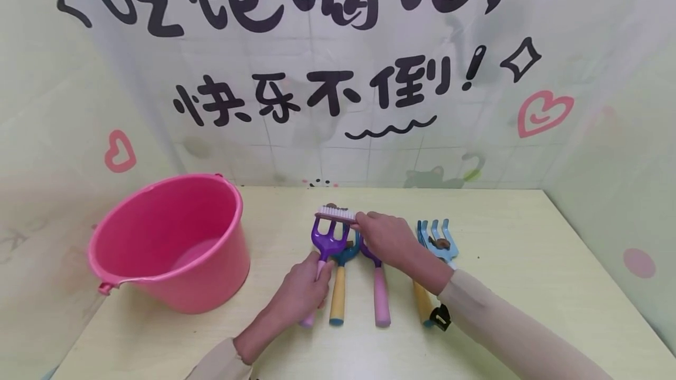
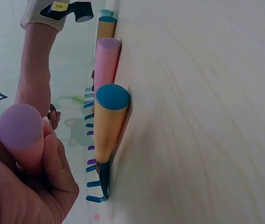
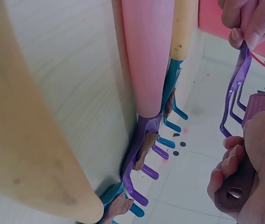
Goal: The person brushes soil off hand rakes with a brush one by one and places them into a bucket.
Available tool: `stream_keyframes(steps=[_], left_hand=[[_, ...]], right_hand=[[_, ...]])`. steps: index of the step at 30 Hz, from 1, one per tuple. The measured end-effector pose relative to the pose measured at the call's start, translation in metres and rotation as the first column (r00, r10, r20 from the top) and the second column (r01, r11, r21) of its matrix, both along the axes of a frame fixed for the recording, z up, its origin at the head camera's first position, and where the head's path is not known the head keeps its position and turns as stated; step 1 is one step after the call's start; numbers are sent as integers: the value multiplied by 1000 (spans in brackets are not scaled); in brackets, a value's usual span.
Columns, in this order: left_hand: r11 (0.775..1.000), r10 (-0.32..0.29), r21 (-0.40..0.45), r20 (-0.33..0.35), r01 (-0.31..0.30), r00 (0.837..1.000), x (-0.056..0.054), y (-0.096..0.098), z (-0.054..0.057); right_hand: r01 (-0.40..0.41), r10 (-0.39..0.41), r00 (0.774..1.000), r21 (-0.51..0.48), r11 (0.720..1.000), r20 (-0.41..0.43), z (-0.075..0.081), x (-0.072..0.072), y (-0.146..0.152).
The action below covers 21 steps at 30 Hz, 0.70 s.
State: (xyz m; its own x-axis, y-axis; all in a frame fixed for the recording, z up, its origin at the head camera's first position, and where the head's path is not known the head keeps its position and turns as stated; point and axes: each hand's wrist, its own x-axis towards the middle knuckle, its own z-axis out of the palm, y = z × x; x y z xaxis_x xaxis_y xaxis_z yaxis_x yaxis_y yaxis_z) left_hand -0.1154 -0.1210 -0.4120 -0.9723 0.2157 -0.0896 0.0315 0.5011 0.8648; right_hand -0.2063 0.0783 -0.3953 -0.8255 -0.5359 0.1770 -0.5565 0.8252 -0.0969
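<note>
My left hand (image 1: 302,287) grips the pink handle of a purple garden hand rake (image 1: 328,244), lifted with its tines pointing away. My right hand (image 1: 388,241) holds a scrubbing brush (image 1: 336,214) with white bristles and a mauve back across those tines. In the right wrist view the brush's dark handle (image 3: 237,186) lies in the curled fingers. From the head view I cannot tell whether the bristles touch the tines. A brown scrap (image 1: 331,205) shows just behind the brush.
On the table lie a blue rake with a wooden handle (image 1: 337,298), a purple rake with a pink handle (image 1: 381,298), another wooden handle (image 1: 422,304) and a light blue rake (image 1: 446,246). Brown scraps (image 3: 146,150) sit on their heads. A pink bucket (image 1: 203,286) stands left.
</note>
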Motion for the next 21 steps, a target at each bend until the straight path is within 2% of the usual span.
stream_keyframes(steps=[4,8,15,21], left_hand=[[1000,-2,2,-5,2,1000,0,-1,0],[1000,9,-2,-7,-9,1000,0,-2,0],[999,30,-11,9,-30,999,3,-5,-1],[999,44,0,35,-44,998,2,-10,0]], right_hand=[[-20,20,999,-4,1000,-25,0,0,4],[-37,35,999,-49,998,-41,1,0,8],[-34,29,998,-92,995,-54,1,-1,17],[-32,32,999,-165,986,-3,1,0,26]])
